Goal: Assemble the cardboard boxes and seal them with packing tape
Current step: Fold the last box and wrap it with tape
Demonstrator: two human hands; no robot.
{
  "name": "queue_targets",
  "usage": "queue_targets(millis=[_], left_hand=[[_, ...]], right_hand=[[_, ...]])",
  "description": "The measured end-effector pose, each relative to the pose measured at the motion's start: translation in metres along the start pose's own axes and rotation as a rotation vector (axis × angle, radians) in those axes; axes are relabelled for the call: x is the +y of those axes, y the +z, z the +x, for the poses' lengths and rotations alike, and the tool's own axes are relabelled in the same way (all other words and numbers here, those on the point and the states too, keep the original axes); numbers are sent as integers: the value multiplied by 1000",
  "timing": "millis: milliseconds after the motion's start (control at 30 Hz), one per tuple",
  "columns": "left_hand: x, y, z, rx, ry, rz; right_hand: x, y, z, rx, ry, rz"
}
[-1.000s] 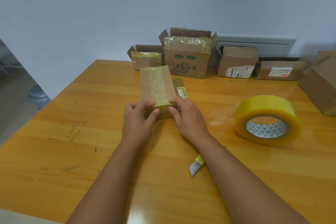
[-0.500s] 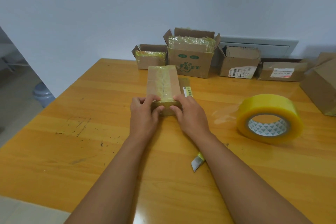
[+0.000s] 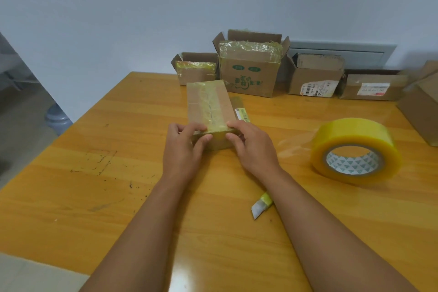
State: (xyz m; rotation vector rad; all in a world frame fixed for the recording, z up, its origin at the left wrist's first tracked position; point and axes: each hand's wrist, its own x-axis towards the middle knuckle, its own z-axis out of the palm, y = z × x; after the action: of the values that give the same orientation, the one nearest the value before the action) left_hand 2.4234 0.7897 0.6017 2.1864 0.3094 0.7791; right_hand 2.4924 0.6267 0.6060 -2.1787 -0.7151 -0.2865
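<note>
A small flat cardboard box (image 3: 208, 104) lies in the middle of the wooden table (image 3: 94, 185), with a strip of yellowish tape running along its top and folded over its near end. My left hand (image 3: 183, 149) grips the box's near left corner, thumb pressing on the taped end face. My right hand (image 3: 252, 147) holds the near right corner, fingers on the top edge. A large roll of yellow packing tape (image 3: 355, 150) lies flat to the right. A small cutter (image 3: 260, 205) lies on the table, partly hidden under my right forearm.
Several cardboard boxes stand along the wall: a small one with tape (image 3: 194, 69), a taller one with green print (image 3: 248, 71), two with labels (image 3: 315, 76) (image 3: 372, 85), and a closed box (image 3: 422, 104) at the right edge. A water jug (image 3: 57, 118) stands on the floor, left.
Both hands stay on the box's near end; the fingers have shifted slightly along the tape. The camera view has drifted a little; the box and the roll have not moved.
</note>
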Motion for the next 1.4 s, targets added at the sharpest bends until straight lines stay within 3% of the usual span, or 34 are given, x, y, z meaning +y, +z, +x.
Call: queue_targets(millis=[367, 567, 667, 767, 867, 1100, 1400], left_hand=[[2, -11, -11, -31, -50, 118], [7, -2, -12, 62, -65, 194], [6, 0, -12, 91, -101, 257], [5, 1, -12, 113, 48, 394], [7, 2, -12, 30, 164, 406], [-2, -4, -7, -26, 211, 354], [0, -4, -2, 9, 177, 332]], right_hand=[[-13, 2, -3, -40, -88, -92], [-13, 3, -7, -66, -133, -82], [-15, 5, -10, -126, -69, 0], [-17, 4, -14, -224, -7, 122], [-16, 6, -15, -240, -4, 118], [-9, 13, -9, -338, -3, -91], [-6, 13, -7, -346, 8, -92]])
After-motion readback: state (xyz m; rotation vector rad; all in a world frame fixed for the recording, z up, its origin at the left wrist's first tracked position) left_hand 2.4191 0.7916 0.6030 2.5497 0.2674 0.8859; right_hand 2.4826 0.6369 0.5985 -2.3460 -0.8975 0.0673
